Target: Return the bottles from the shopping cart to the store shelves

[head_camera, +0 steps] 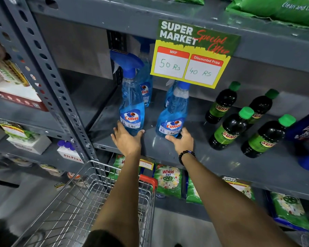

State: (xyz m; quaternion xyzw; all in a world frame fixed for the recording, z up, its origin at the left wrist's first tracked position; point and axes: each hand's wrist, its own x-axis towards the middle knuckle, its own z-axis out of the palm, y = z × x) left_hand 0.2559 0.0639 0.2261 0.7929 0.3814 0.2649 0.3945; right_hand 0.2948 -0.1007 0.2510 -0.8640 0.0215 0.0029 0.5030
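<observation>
Setting two blue spray bottles onto the grey shelf (221, 163) is the step in hand, judging from the head view: the left hand (126, 138) wraps its fingers around the base of the left spray bottle (131, 111), and the right hand (181, 140) grips the base of the right spray bottle (173, 116) with thumb and fingers curled about it. Both bottles appear to rest on the shelf near its front edge, just apart from each other, with two more of the same kind standing farther back behind them. Each bottle's long axis runs upright; the left one stands nearly straight with its trigger head pointing left, while the right one leans slightly, its top hidden behind the yellow price sign (193, 54), so which way its nozzle points cannot be told. Green-capped dark bottles (230, 127) stand to the right, well clear. The shopping cart (89, 202) sits near and below; its visible part looks empty. The next move likely calls for loosening both grips without tipping the bottles, perhaps nudging them back into line first.
</observation>
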